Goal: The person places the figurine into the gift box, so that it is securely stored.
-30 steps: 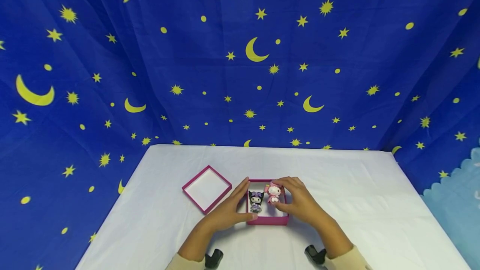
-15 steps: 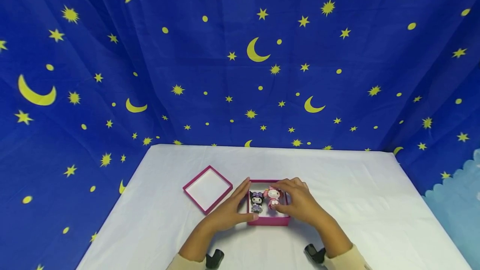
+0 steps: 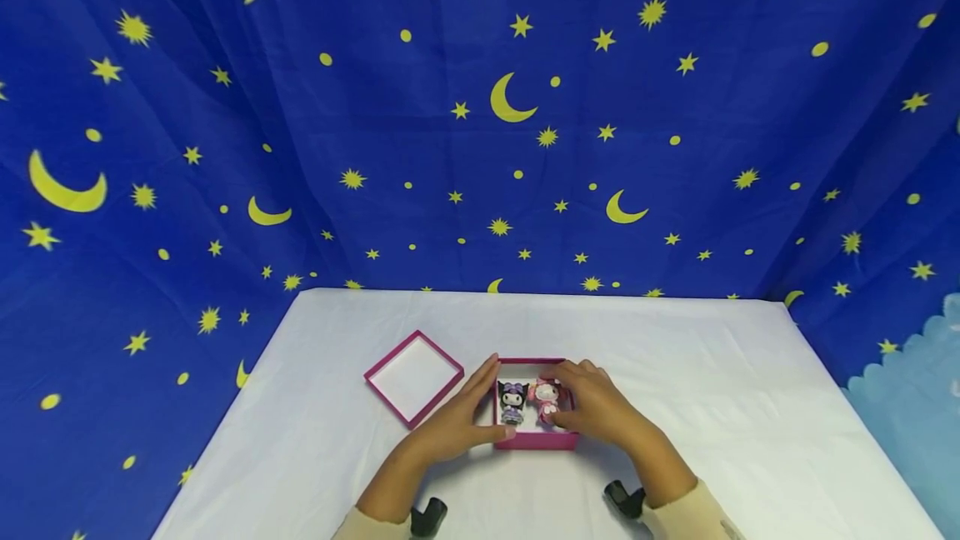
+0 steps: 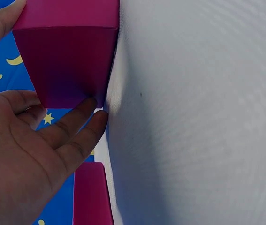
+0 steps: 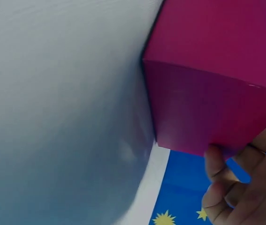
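A pink box [image 3: 536, 441], uncovered, stands on the white-covered table with two small figurines inside. My left hand [image 3: 457, 423] holds its left side, the thumb at the near edge and fingers reaching to the far corner. In the left wrist view, fingertips touch the box's side wall [image 4: 72, 65]. The figurine in a black hood with a purple bow [image 3: 513, 401] is in the left half of the box. Beside it, my right hand [image 3: 596, 407] pinches a pink figurine with a white face [image 3: 547, 394] between thumb and fingers. Both figurines are hidden in the wrist views.
Left of the box lies its pink-rimmed lid [image 3: 416, 377], white inside face up, turned like a diamond. A blue curtain [image 3: 480, 157] with yellow moons and stars hangs behind the table [image 3: 697, 407]. Light blue cloth [image 3: 915, 398] shows at the far right.
My right hand has lowered the pink figurine into the right half of the box, nearer the front and level with the black-hooded one. The left hand and the lid have stayed put.
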`<action>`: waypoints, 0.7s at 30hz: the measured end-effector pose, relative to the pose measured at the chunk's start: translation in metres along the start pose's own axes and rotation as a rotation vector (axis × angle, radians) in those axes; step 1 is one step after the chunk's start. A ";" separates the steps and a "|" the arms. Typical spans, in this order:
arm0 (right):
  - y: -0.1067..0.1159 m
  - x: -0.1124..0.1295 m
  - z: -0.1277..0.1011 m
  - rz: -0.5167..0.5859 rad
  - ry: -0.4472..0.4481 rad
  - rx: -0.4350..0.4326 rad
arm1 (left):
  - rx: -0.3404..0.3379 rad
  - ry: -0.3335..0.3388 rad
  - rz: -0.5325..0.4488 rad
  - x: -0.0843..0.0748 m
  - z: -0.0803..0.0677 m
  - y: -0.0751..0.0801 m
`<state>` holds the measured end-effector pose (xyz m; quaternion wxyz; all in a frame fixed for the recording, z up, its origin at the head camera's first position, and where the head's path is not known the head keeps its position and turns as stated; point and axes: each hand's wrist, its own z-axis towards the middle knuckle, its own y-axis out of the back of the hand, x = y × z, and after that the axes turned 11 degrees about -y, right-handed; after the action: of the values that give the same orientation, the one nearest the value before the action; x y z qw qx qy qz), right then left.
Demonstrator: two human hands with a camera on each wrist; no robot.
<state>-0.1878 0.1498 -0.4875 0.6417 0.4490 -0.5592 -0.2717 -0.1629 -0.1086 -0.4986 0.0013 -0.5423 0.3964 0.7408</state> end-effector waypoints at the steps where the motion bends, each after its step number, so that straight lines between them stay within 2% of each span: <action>1: 0.000 0.001 0.001 -0.008 0.002 0.002 | -0.001 -0.004 0.001 0.000 0.000 0.000; 8: 0.000 0.007 0.005 -0.058 -0.007 0.007 | -0.003 -0.011 -0.004 -0.001 0.000 0.001; 13: 0.002 0.009 0.003 -0.042 -0.025 0.016 | -0.003 -0.002 -0.008 -0.001 0.001 0.000; 21: 0.006 0.010 -0.001 -0.056 0.016 0.032 | -0.015 0.026 -0.025 0.001 0.002 -0.001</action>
<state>-0.1855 0.1445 -0.4777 0.6309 0.4768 -0.5458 -0.2769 -0.1646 -0.1077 -0.4997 0.0014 -0.5567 0.3839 0.7366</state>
